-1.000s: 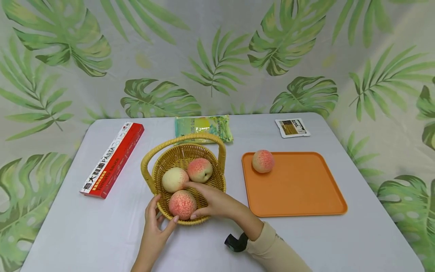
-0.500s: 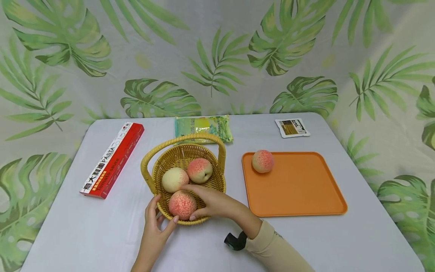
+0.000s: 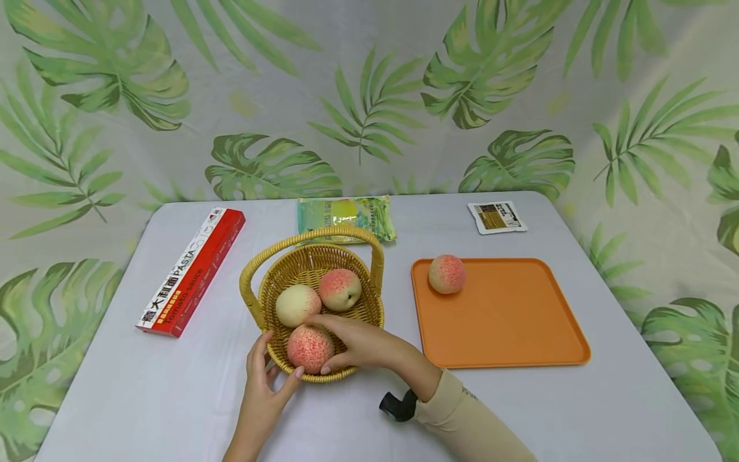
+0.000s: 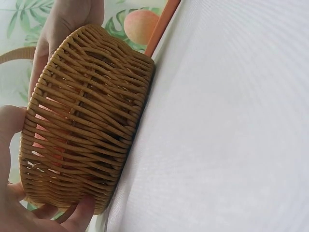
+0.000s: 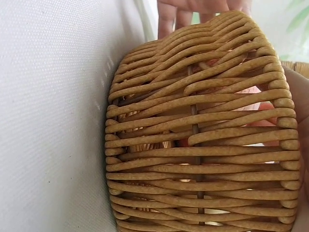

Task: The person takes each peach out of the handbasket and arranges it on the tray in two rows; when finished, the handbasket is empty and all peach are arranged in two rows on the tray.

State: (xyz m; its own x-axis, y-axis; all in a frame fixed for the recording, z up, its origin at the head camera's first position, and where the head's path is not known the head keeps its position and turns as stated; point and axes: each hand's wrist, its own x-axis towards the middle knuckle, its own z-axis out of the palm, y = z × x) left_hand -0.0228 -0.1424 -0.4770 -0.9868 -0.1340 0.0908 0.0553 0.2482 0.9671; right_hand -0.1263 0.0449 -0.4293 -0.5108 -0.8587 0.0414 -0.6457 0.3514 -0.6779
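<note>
A woven basket with an arched handle stands on the table, holding a pale peach, a pink-topped peach and a speckled red peach nearest the front. My left hand grips the basket's front left rim. In the left wrist view its thumb is at the rim and its fingers lie against the weave outside. My right hand reaches over the right rim and holds the speckled peach, index finger over its top and thumb at its right side. The other right fingers are hidden inside the basket.
Right of the basket lies an orange tray with one peach at its back left corner. A red pasta box is on the left. A green packet lies behind the basket, and a white sachet at the back right.
My right hand's fingers have slid slightly forward and left, from beside the pale peach onto the top of the speckled one. My left hand and the basket have stayed put.
</note>
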